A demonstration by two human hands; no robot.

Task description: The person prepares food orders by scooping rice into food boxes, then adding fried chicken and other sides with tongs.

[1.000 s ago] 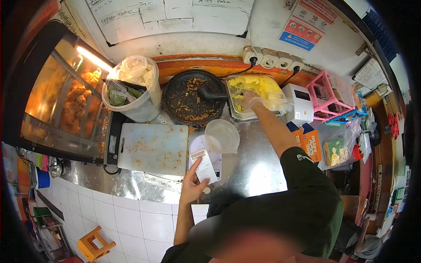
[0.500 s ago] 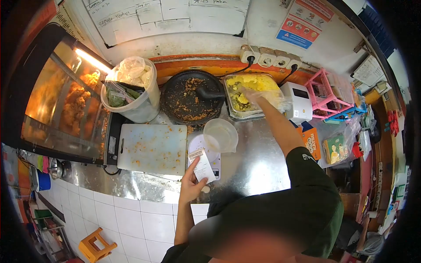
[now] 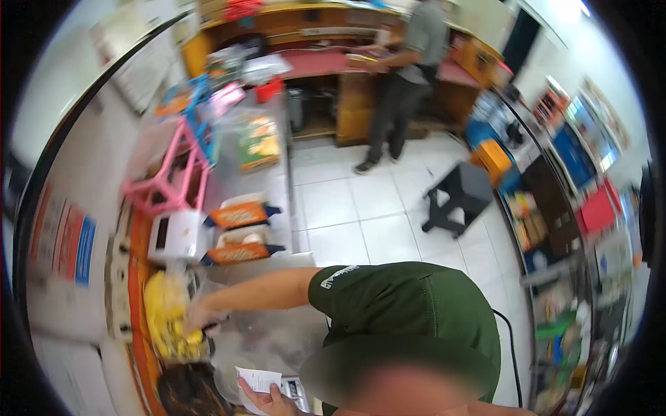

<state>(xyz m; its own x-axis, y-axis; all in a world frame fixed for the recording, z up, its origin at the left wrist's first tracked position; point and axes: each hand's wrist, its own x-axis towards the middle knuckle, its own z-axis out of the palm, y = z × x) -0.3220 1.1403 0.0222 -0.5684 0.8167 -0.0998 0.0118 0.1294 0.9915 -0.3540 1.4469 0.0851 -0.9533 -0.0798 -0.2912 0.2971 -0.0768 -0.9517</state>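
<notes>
A white printed receipt [image 3: 259, 380] is pinched between the thumb and fingers of my left hand [image 3: 267, 399], low in the view. It is above the pale plastic bowl [image 3: 226, 371] and the scale [image 3: 295, 394]. My right hand [image 3: 201, 313], in a clear plastic glove, reaches to the near edge of the clear container of yellow food [image 3: 165, 315]. Blur smears its fingers, so their grip cannot be made out. A dark round mortar [image 3: 187, 392] sits beside the container, partly cut off by the dark rim of the view.
Two orange-and-blue food boxes [image 3: 243, 213] stand on the counter beyond a white label printer [image 3: 179, 234]. Behind them is a pink plastic rack [image 3: 170, 173]. Across the tiled floor, a co-worker [image 3: 409, 62] stands at a wooden counter. A black stool [image 3: 458, 197] is on the floor.
My view has swung right, bringing the food boxes, the co-worker and the floor into sight. The receipt stays in my left hand. My right hand is still at the yellow food container.
</notes>
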